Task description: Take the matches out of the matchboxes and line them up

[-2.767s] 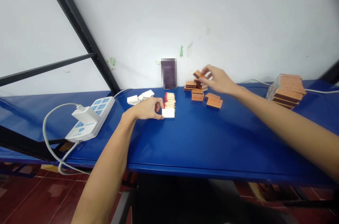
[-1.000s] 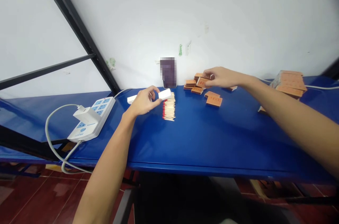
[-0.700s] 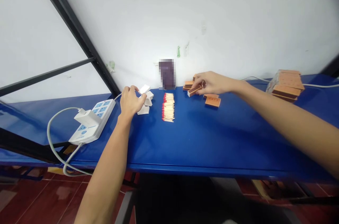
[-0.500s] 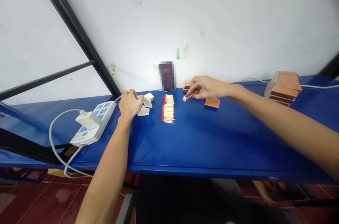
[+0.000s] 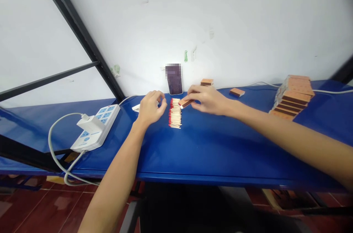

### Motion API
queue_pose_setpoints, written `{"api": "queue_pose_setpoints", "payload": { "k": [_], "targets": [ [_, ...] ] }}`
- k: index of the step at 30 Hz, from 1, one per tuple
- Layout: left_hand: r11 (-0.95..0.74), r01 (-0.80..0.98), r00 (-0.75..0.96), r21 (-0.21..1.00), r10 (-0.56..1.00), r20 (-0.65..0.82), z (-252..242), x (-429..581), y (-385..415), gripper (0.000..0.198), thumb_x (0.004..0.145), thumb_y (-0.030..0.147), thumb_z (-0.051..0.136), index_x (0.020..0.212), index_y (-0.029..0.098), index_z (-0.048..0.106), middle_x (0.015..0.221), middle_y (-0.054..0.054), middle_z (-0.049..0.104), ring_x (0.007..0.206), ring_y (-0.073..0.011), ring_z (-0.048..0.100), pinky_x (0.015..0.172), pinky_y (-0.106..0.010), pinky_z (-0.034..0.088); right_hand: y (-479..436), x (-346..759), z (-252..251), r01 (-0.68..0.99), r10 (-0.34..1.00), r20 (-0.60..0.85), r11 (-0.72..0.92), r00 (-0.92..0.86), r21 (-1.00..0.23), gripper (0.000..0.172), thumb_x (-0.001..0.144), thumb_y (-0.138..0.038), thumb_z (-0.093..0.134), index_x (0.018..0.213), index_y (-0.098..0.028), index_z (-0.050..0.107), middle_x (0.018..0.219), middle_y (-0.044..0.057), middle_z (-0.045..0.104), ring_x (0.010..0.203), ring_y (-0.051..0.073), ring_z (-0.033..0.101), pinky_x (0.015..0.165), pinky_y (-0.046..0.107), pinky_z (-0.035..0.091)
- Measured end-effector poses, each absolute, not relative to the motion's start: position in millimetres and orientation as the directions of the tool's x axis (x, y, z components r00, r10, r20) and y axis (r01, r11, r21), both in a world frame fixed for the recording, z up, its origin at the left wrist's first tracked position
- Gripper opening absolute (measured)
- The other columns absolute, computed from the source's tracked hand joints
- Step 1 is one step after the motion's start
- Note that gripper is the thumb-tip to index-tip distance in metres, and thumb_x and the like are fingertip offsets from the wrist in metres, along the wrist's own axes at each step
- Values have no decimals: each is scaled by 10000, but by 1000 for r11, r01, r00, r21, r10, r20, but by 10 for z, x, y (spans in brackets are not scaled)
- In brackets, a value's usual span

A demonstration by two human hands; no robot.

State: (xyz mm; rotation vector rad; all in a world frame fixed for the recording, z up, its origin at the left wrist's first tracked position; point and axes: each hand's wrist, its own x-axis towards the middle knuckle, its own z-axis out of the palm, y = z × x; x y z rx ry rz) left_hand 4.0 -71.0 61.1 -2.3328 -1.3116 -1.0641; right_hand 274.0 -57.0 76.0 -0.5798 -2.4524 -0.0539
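Carried leftward, the matchbox (image 5: 188, 103) is pinched in the right hand (image 5: 200, 99) by the matches (image 5: 175, 116). Whether the curled left hand (image 5: 151, 108) holds anything, I cannot tell. Positioning seems underway, calling for steadiness.

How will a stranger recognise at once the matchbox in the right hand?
On the blue table, find the row of matches in front of the phone. At the row's right side, the right hand holds the matchbox. Only this matchbox is held; other matchboxes lie farther right.
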Motion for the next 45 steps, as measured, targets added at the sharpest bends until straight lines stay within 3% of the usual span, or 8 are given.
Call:
{"api": "queue_pose_setpoints", "payload": {
  "k": [4, 9, 15, 21, 24, 32, 37, 45],
  "targets": [
    [-675, 719, 422, 166, 614, 667, 629, 150, -777, 127, 885, 180, 497, 951, 192, 605, 787, -11, 591, 749, -178, 551, 734, -316, 435, -748, 2536, 608, 413, 523, 566, 852, -637, -322, 287, 851, -174, 639, 1123, -171, 731, 955, 68, 705, 802, 176, 637, 736, 306, 495],
    [-716, 650, 482, 253, 646, 592, 611, 160, -946, 348, 871, 104, 429, 1168, 183, 592, 878, -24, 629, 769, -172, 568, 753, -318, 458, -965, 2461, 401, 364, 771, 294, 552, -565, -750, 353, 834, -296, 705, 1165, -175, 679, 816, 10, 722, 520, 109, 580, 530, 254, 451],
    [-694, 593, 619, 407, 717, 321, 501, 42, -1214, 477, 821, 214, 631, 1290, 222, 547, 938, -14, 644, 762, -164, 581, 719, -305, 487, -1003, 2501, 210, 174, 868, 155, 264, -471, -949, 372, 884, -430, 674, 1133, -155, 693, 803, 34, 705, 527, 130, 630, 534, 277, 485],
    [-639, 663, 564, 390, 769, 302, 497, -27, -1219, 481, 836, 360, 717, 1283, 226, 601, 894, -14, 640, 764, -170, 591, 705, -314, 470, -1018, 2478, 197, 80, 801, 174, 266, -572, -961, 385, 874, -416, 697, 1155, -153, 713, 806, 28, 692, 594, 118, 587, 579, 278, 495],
    [-661, 670, 597, 337, 750, 285, 528, -40, -1211, 357, 823, 329, 728, 1157, 216, 671, 892, -15, 661, 761, -165, 603, 701, -309, 462, -1059, 2470, 226, 118, 775, 177, 308, -606, -944, 373, 902, -380, 663, 1195, -152, 702, 863, 35, 696, 611, 111, 579, 621, 289, 515],
    [-648, 704, 580, 291, 761, 291, 547, -82, -1197, 302, 812, 333, 733, 1090, 224, 690, 871, -16, 679, 752, -177, 625, 699, -311, 463, -1042, 2450, 250, 252, 803, 144, 344, -579, -905, 340, 901, -361, 641, 1171, -157, 679, 910, 40, 697, 564, 103, 580, 574, 273, 483],
    [-621, 726, 549, 296, 782, 295, 582, -121, -1197, 303, 794, 339, 745, 1073, 225, 714, 859, -18, 681, 746, -182, 621, 688, -308, 458, -1090, 2412, 227, 359, 785, 258, 513, -563, -780, 428, 767, -294, 778, 1156, -187, 637, 920, 14, 689, 575, 104, 571, 555, 257, 457],
    [-600, 720, 540, 350, 800, 260, 571, -156, -1181, 324, 780, 316, 747, 1088, 220, 718, 836, -11, 666, 728, -174, 611, 683, -312, 461, -1067, 2465, 223, 428, 721, 361, 660, -592, -617, 293, 781, -229, 722, 1042, -185, 597, 1029, 38, 615, 579, 85, 573, 617, 277, 486]
  ]
}}
